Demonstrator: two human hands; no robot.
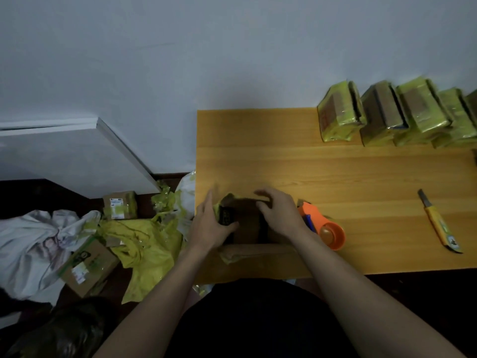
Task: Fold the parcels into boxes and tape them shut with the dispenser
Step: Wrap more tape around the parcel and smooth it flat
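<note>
A brown cardboard parcel box (246, 223) with scraps of yellow-green tape lies at the near left corner of the wooden table (335, 171). My left hand (211, 223) grips its left end, where a dark item shows. My right hand (280, 211) presses on its right flap, fingers bent over the top. The near flap (255, 250) lies folded out toward me. The orange tape dispenser (325, 228) sits on the table just right of my right wrist, untouched.
Several boxes wrapped in yellow-green tape (392, 115) stand in a row at the table's far right. A yellow utility knife (438, 223) lies at the right. On the floor to the left are cardboard boxes (87, 264), yellow wrapping (144, 244) and white cloth (33, 244).
</note>
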